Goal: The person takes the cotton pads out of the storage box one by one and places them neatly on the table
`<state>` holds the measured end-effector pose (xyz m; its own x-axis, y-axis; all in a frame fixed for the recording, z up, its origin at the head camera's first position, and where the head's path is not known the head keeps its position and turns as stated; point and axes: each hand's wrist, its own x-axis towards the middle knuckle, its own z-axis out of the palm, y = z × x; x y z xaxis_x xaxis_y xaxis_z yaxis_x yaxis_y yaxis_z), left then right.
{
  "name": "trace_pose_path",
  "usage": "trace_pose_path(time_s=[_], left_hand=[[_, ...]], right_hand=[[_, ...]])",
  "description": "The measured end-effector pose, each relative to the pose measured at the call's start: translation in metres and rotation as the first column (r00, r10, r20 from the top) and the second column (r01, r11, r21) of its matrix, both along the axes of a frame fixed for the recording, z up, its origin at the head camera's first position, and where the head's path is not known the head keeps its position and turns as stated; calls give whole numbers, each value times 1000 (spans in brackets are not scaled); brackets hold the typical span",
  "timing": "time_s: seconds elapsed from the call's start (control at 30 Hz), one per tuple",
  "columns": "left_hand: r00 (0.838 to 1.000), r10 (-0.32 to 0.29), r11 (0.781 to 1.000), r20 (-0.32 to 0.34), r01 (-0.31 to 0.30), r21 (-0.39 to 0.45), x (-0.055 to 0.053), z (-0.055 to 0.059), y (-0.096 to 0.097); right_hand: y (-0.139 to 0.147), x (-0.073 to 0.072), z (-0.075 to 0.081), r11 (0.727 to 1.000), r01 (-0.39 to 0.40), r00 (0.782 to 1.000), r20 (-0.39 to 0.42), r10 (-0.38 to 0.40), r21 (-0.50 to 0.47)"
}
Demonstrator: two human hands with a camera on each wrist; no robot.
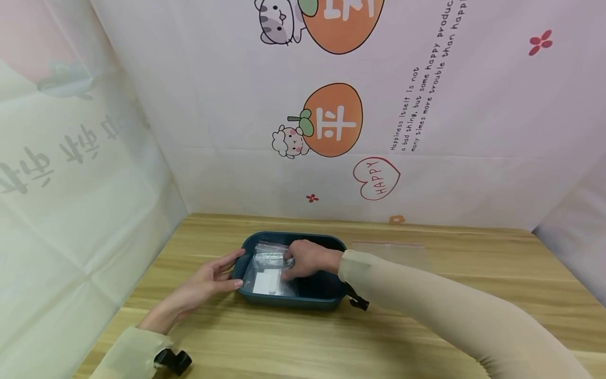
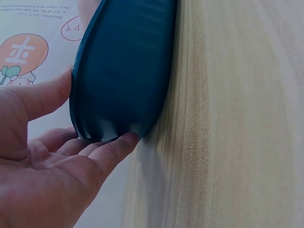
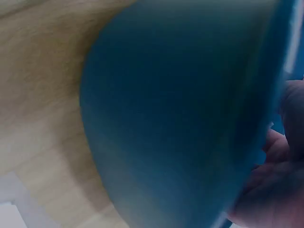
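A dark blue plastic basin (image 1: 293, 301) stands on the wooden table. Zip-top clear plastic bags (image 1: 271, 253) lie in its left half, with white rectangular patches showing at their near end. At the basin's left end, my left hand (image 1: 208, 281) holds the rim; in the left wrist view its thumb (image 2: 50, 97) touches one side while the fingers lie against the outer wall. My right hand (image 1: 310, 259) reaches into the basin, its thumb and bent fingers on the bags. I cannot tell whether it pinches one. The wall hides most of that hand in the right wrist view.
Behind the basin's right end, a clear plastic bag with a red seal line (image 1: 388, 244) lies flat on the table (image 1: 303, 342). A printed cloth backdrop (image 1: 260, 179) rises along the table's back edge, and more cloth (image 1: 85, 210) closes off the left side.
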<state>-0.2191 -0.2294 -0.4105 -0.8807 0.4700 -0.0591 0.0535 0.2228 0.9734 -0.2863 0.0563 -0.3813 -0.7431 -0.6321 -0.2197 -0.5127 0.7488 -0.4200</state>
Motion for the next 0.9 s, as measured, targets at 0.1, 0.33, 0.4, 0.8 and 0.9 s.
trace_pose_path(time_s=[0.1,0.33,0.4,0.8,0.9], left_hand=[[1000,2,1000,1,-2,-3,1,1,0],[1000,-8,1000,-1,8,27,0,-1,0],[1000,-5,1000,-5,5,17,1,-1,0],[1000,4,1000,-15,-4,1,0,-2,-1],[1000,2,1000,-6,-2,8,0,-2,0]], right_hand=[[-2,1,-1,1000,4,1000,-10,-4,24],[-5,3,-5,998,58,997,-48,-57,8],[-5,4,-8,998,65,996,-58,-66,-15],[9,10,-4,960,44,990,-120,-80,-276],[9,13,-3,927,71,993,-65,-102,-369]])
